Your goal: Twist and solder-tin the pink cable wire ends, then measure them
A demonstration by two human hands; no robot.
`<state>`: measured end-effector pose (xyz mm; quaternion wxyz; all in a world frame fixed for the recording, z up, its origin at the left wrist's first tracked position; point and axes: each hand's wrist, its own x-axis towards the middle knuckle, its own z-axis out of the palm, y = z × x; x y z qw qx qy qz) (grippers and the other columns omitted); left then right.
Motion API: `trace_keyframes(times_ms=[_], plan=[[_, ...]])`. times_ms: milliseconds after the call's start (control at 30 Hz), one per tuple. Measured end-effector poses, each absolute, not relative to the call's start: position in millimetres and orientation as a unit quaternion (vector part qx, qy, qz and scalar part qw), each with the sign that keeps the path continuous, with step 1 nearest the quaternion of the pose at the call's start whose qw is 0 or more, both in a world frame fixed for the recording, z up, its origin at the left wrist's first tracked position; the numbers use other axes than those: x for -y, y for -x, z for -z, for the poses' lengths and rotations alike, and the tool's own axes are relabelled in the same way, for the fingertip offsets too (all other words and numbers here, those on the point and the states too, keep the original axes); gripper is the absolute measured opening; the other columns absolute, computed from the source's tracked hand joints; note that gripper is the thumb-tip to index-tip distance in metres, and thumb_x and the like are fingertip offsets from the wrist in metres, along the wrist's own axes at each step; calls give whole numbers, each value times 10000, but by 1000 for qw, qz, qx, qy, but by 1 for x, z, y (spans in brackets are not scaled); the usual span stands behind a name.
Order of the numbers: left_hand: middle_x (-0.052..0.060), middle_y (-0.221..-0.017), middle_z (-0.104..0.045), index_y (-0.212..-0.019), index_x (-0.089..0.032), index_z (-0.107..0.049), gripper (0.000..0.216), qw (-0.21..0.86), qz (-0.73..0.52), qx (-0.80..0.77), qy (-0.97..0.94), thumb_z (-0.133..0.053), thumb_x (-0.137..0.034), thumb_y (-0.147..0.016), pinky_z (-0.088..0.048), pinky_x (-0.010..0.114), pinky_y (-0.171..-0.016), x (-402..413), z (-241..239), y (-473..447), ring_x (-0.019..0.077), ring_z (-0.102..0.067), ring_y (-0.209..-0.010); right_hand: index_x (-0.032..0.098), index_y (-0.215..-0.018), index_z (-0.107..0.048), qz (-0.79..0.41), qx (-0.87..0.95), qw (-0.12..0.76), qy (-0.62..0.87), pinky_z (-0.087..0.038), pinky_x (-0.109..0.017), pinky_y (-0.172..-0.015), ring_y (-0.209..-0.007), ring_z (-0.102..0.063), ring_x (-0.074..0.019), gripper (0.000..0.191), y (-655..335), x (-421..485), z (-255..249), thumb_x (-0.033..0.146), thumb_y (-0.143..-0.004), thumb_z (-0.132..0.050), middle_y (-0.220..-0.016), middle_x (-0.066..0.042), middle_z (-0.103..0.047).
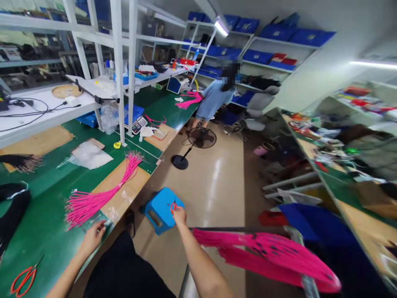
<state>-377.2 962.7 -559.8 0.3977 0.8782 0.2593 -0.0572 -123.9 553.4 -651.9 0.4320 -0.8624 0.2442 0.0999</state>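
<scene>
My right hand (pixel 180 216) reaches out over the floor, closed around small red-handled scissors (pixel 173 207) whose dark tip points up and away. Below and behind it is a blue plastic stool (pixel 161 207). At the green table's edge, my left hand (pixel 94 236) rests with its fingers loosely bent and nothing visible in them. Just beyond it lies a tied bundle of pink cords (pixel 119 186), fanned out across brown board. Another pair of red-handled scissors (pixel 25 281) lies on the table at the lower left.
Long pink cords (pixel 273 248) hang over a metal rack at my right. A black fan (pixel 201 137) stands in the aisle, with a person (pixel 214 97) beyond it at the bench. A yellow tape measure (pixel 117 145) and plastic bag (pixel 89 155) lie on the table (pixel 58 207).
</scene>
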Motion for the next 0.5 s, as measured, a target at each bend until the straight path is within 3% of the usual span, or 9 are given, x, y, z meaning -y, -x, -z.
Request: trace_keyframes(times_ms=[167, 267, 367, 500], plan=[[171, -1319, -743, -1343, -138, -669, 471, 338, 26, -273, -900, -564, -372, -949, -505, 465, -1147, -970, 589, 230, 357, -678, -1287, 157, -1240, -680, -152, -243, 423, 860, -649, -376, -836, -967, -726, -190, 312, 29, -554, 655, 383, -1025, -694, -1176, -76, -725], [178, -1462, -640, -1492, -131, -538, 553, 315, 33, -291, -903, -593, -406, -1015, -456, 504, -1184, -968, 604, 142, 333, -588, -1391, 154, -1241, -677, -185, -230, 390, 872, -650, -369, -822, -953, -726, -187, 313, 1, -547, 645, 380, -1025, -695, -1166, -73, -726], [167, -1494, -584, -1520, -174, -507, 620, 286, 53, -336, -896, -657, -491, -1008, -479, 572, -1143, -960, 617, 73, 336, -590, -1349, 156, -1239, -680, -194, -193, 356, 894, -648, -377, -838, -973, -725, -193, 316, -39, -543, 627, 385, -1021, -699, -1183, -76, -724], [143, -1441, -602, -1475, -175, -551, 591, 254, 84, -374, -888, -667, -513, -1004, -517, 560, -1084, -940, 628, 27, 336, -616, -1275, 157, -1206, -690, -178, -103, 327, 923, -643, -376, -847, -970, -722, -190, 287, -133, -556, 607, 374, -1019, -703, -1163, -71, -727]])
